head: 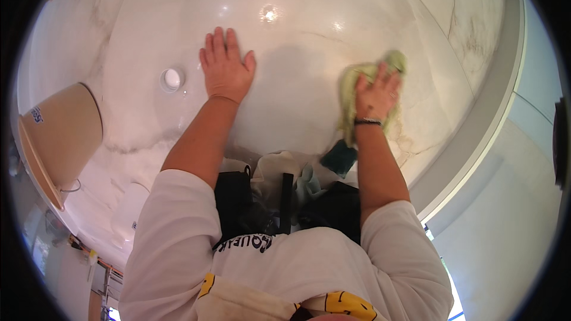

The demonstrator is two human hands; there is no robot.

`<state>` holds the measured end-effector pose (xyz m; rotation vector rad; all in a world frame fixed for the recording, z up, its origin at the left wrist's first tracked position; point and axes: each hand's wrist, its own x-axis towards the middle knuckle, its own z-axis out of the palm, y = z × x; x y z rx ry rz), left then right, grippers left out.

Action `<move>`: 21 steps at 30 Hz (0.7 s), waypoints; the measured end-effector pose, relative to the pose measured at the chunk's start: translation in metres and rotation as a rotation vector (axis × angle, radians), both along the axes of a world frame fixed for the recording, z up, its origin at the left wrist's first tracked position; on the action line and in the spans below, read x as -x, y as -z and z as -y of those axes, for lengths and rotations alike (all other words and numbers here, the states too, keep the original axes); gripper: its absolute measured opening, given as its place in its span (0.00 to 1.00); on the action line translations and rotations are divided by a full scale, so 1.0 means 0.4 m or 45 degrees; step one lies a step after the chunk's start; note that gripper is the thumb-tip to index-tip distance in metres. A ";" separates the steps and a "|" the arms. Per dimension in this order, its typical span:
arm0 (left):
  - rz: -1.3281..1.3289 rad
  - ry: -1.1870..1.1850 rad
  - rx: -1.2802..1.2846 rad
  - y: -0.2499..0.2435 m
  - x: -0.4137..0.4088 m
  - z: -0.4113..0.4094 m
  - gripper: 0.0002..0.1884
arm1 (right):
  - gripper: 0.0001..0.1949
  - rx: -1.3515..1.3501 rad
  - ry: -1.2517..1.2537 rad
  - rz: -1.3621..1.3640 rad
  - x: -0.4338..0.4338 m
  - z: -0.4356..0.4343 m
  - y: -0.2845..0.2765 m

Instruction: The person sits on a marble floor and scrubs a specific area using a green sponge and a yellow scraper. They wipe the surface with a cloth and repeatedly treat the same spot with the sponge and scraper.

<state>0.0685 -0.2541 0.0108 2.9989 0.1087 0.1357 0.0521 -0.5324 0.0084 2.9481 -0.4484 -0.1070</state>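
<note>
My left hand [227, 69] lies flat on a glossy, pale marble-look surface [285, 111], fingers apart and nothing under them that shows. Just beside it is a small round white ring or cap [171, 80]. My right hand [378, 93] presses down on a crumpled green cloth [352, 93], which spreads out around the fingers and wrist; the hand and cloth look slightly blurred. A dark green scouring pad [340, 158] lies close to my right forearm. Whether the fingers grip the cloth or only rest on it cannot be made out.
A beige bucket [67, 129] with a wire handle lies or stands at the left. Close to my body, a black apron or pouch [234, 200] holds pale cloths [276, 169]. A raised light frame [482, 142] curves along the right side, with a pale panel [504, 196] beyond it.
</note>
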 end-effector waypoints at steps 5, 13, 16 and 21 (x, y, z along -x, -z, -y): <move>-0.081 -0.024 0.097 -0.006 -0.001 0.003 0.30 | 0.30 -0.243 -0.454 -0.070 -0.068 -0.352 -0.053; -0.120 0.126 0.442 -0.033 0.016 -0.058 0.31 | 0.30 -0.302 -0.494 -0.097 -0.082 -0.409 -0.062; -0.098 0.282 0.497 -0.023 0.060 -0.101 0.32 | 0.31 -0.280 -0.436 -0.160 -0.080 -0.409 -0.067; -0.244 0.387 0.309 -0.030 0.066 -0.094 0.32 | 0.31 -0.362 -0.253 -0.063 -0.225 -0.468 -0.051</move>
